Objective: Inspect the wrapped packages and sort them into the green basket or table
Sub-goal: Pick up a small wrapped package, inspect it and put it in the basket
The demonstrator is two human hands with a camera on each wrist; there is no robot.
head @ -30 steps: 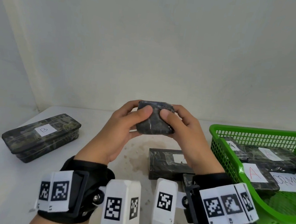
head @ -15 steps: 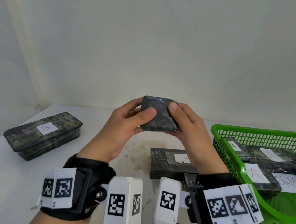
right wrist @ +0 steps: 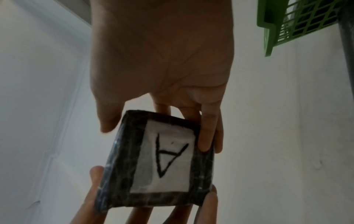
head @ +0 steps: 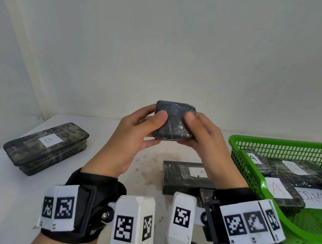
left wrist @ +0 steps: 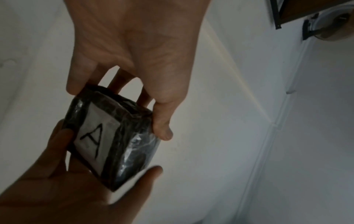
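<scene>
While both hands, left hand [head: 133, 137] and right hand [head: 203, 143], gripped small package [head: 173, 124], I read label [right wrist: 168, 157]: A. Inspection step; next, likely green basket [head: 252, 148].

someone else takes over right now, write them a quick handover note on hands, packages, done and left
Left hand and right hand: both grip one small dark package, held up over the table. Its label, facing away from the head camera, reads A.
Green basket, on the right: already holds several packages with A labels.
On the table: a long package marked B at the left, and a package marked A beside the basket.
Left, probably: put the held package in the basket, then deal with the A package on the table.
</scene>
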